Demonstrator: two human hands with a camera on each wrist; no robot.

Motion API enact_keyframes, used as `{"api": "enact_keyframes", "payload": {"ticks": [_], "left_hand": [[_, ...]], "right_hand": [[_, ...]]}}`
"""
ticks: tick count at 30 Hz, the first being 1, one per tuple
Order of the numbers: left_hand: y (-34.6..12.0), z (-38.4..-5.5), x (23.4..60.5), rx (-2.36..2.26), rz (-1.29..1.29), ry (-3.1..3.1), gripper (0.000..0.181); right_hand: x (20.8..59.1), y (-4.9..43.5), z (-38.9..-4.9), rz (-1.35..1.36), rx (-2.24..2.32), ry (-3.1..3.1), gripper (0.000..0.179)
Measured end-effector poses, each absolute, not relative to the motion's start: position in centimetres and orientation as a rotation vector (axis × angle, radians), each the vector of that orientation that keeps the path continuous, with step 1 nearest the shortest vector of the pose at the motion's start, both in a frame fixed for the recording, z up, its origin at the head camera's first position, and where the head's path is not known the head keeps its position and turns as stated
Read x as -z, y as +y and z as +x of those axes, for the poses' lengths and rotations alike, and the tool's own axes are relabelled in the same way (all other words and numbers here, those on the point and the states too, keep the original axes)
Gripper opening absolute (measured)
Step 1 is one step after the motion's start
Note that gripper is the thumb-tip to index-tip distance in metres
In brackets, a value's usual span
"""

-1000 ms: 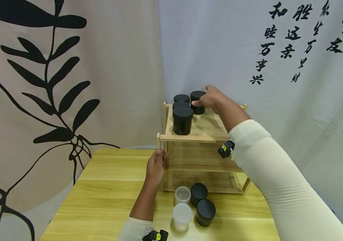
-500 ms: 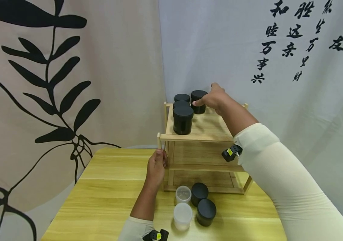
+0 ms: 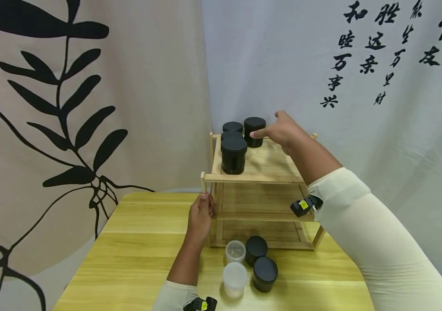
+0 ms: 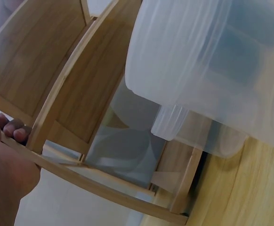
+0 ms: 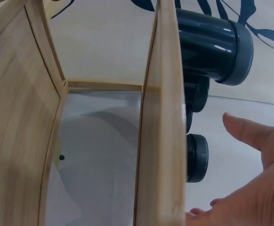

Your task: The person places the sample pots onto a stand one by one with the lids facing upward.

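Note:
A three-tier wooden rack stands on the table. My left hand grips its front left post; the left wrist view shows the fingers curled round the wood. On the top shelf, a lidded black jar stands upright at the back. My right hand is just right of it, fingers spread, the thumb overlapping the jar in the head view. In the right wrist view a gap shows between the thumb and the black jars. Three more black jars, the nearest being a tall one, line the shelf's left side.
Before the rack, two translucent tubs and two black jars stand close together on the wooden table. Large translucent tubs fill much of the left wrist view. A printed curtain hangs behind.
My right hand has drawn back to the right from the back black jar, its fingers coming away from it. The jar stays in place. My left hand has kept its hold on the rack.

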State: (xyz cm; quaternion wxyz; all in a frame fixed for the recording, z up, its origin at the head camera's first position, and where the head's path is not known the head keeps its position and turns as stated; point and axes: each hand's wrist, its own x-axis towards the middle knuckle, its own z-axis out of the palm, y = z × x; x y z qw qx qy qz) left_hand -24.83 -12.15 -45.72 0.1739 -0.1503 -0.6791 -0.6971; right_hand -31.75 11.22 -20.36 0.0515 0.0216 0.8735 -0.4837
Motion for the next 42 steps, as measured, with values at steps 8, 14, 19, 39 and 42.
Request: {"api": "enact_keyframes", "payload": {"ticks": [8,14,19,39,42], "left_hand": [[-12.3,-24.8,45.8,1.966,-0.443,-1.924,0.062],[-12.4,-24.9,45.9,1.969,-0.439,-1.92,0.062],[-12.4,-25.1,46.0,1.964,-0.445,-1.924,0.061],[-12.3,-25.0,45.7,2.006,-0.431,-1.908,0.069],[-12.3,-25.0,45.8,2.013,-0.426,-1.903,0.068]], "right_hand": [[21.2,11.7,-30.7,0.047,1.508,2.626,0.118],[21.7,11.7,-29.8,-0.001,1.524,2.612,0.114],[21.8,11.7,-28.7,-0.004,1.616,2.579,0.106],[22.7,10.9,-24.1,-0.063,1.798,2.529,0.113],[23.1,11.1,-23.6,-0.07,1.763,2.563,0.113]]}}
